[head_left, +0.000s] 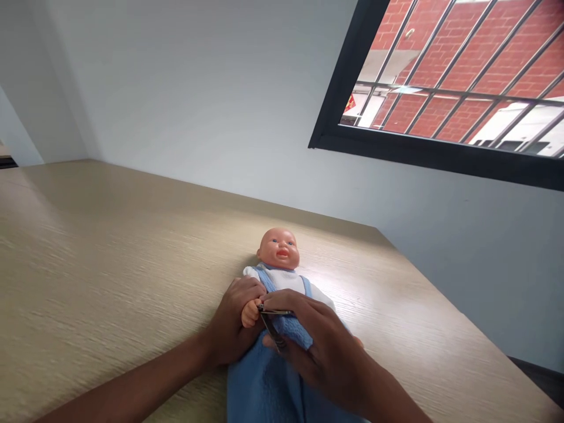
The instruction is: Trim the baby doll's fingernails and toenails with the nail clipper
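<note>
A baby doll in a white shirt and blue knitted overalls lies on its back on a light wooden table, head pointing away from me. My left hand is closed around the doll's small arm and hand. My right hand rests over the doll's belly and pinches a metal nail clipper, whose jaws sit at the doll's fingers. The doll's other arm is mostly hidden under my right hand.
A grey wall rises behind the table. A dark-framed window with metal bars shows red brick outside at the upper right. The table's right edge runs diagonally, with dark floor beyond it.
</note>
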Demonstrator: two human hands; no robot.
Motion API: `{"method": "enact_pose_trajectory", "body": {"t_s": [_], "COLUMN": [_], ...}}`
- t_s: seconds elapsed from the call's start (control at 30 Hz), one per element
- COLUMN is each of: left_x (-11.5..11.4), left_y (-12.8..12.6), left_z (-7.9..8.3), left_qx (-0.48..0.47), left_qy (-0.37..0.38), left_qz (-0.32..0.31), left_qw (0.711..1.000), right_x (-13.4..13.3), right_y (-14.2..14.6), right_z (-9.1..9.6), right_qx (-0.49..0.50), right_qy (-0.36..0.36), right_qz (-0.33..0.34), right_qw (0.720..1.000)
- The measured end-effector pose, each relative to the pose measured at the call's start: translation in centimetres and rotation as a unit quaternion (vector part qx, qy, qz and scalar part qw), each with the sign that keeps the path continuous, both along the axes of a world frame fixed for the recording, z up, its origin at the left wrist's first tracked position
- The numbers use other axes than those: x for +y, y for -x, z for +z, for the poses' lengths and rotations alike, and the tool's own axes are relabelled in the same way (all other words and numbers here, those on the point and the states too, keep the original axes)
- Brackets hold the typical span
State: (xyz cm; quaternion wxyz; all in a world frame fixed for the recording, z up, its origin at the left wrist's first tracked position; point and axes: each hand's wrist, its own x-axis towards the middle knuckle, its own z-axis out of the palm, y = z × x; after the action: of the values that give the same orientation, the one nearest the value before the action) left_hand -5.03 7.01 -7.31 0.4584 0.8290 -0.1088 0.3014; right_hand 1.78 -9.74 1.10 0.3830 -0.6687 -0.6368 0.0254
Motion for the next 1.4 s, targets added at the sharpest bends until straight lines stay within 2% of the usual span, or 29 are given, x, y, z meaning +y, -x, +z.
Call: {"method": "enact_pose_trajectory", "body": {"t_s": [0.17,0.27,0.37,0.47,0.8,0.97,1.1,1.17,1.27,1.4], "left_x": [0.0,0.0,0.0,0.0,0.2,0.0,-0.2,-0.2,-0.2,-0.5], "left_y": [0.0,0.0,0.1,0.1,0.2,0.3,0.3,0.4,0.6,0.9], "left_z": [-0.1,-0.1,0.0,-0.1,-0.2,0.0,0.3,0.5,0.8,1.1], "left_qx": [-0.005,0.000,0.005,0.005,0.005,0.007,0.008,0.011,0.010,-0.007], "left_qy": [-0.005,-0.009,-0.013,-0.014,-0.016,-0.010,-0.005,-0.003,0.002,0.026], "left_qz": [0.001,0.001,-0.001,0.000,0.000,0.010,0.015,0.013,0.003,0.007], "left_qw": [1.000,1.000,1.000,1.000,1.000,1.000,1.000,1.000,1.000,1.000], "right_x": [0.2,-0.3,-1.0,-1.6,-1.3,-0.9,-0.9,-1.0,-1.2,-1.1], "right_y": [0.0,-0.2,-0.8,-1.4,-1.3,-0.8,-0.2,0.1,0.4,0.7], "right_z": [0.4,0.0,-0.5,-0.5,-0.3,0.4,0.5,0.5,0.4,0.3], "right_qx": [-0.021,-0.013,0.040,0.062,0.008,-0.069,-0.177,-0.213,-0.247,-0.264], "right_qy": [0.020,0.033,0.064,0.094,0.092,0.061,0.025,0.028,0.045,0.032], "right_qz": [0.032,0.013,-0.019,-0.010,-0.003,0.026,0.053,0.065,0.062,0.049], "right_qw": [0.999,0.999,0.997,0.994,0.996,0.995,0.983,0.975,0.966,0.963]}}
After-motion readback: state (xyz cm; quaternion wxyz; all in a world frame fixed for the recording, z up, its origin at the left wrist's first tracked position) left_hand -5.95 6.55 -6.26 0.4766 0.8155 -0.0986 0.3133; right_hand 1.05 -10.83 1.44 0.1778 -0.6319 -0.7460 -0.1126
